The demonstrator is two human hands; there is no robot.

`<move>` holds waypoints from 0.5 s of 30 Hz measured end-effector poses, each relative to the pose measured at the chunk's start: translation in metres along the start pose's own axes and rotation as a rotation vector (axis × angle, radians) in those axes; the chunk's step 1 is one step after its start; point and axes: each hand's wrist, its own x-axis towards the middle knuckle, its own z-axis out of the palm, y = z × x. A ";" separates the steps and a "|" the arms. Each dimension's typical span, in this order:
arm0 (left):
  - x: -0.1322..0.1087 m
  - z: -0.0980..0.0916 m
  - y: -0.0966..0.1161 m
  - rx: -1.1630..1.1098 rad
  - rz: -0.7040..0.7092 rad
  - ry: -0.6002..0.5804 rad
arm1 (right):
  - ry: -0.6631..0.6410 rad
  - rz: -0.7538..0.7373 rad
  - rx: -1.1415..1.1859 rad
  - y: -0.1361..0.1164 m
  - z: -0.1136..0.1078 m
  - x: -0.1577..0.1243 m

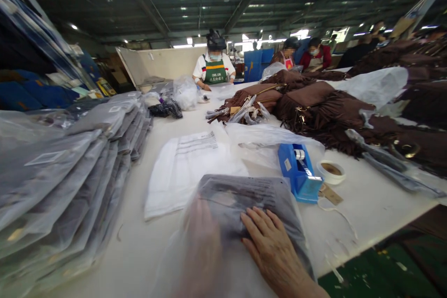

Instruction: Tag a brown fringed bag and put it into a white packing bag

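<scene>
Front and centre, near edge of the counter (370,205): a clear plastic bag (240,195) with a dark grey item inside, lying flat. The film is glossy and hazy, wrinkled along its near side, and faint printed lines show across its far end. The right hand (272,247) lies palm down on the bag's right half, its grip wide, fingers spread flat and closed on nothing. The left hand (202,242) is on the bag's left half, a blur behind the plastic film; whether its grip is wide or closed, I cannot tell.

Just right of the bag sits a blue tape dispenser (300,172), with a roll of tape (331,172) beside it and a brown paper tag (330,193) near that. Just beyond the bag on the left lies a flat white bag with printed text (188,167). A slumped stack of bagged dark items (70,172) fills the left side. Far right, brown fringed bags (331,111) are heaped up. At the far end, a person in a green apron (214,70) stands at the counter.
</scene>
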 end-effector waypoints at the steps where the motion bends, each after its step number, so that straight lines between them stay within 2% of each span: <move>1: -0.003 -0.003 0.002 0.031 0.092 0.032 | -0.003 0.009 0.006 0.000 0.000 0.000; 3: -0.005 -0.007 0.004 0.069 0.346 0.036 | -0.023 0.021 0.013 -0.002 -0.003 0.001; 5: -0.002 -0.006 0.006 0.068 0.503 -0.015 | -0.045 0.032 0.004 -0.004 -0.011 0.002; 7: 0.005 -0.004 0.009 0.056 0.497 -0.040 | -0.029 0.014 -0.011 -0.007 -0.022 0.002; 10: 0.017 -0.002 0.012 0.029 0.495 -0.033 | 0.096 -0.117 -0.014 -0.011 -0.038 -0.012; 13: 0.020 -0.003 0.012 0.004 0.485 -0.042 | 0.174 -0.225 -0.057 -0.014 -0.045 -0.048; 15: 0.015 -0.005 0.010 -0.021 0.464 -0.050 | 0.146 -0.141 -0.115 -0.015 -0.046 -0.079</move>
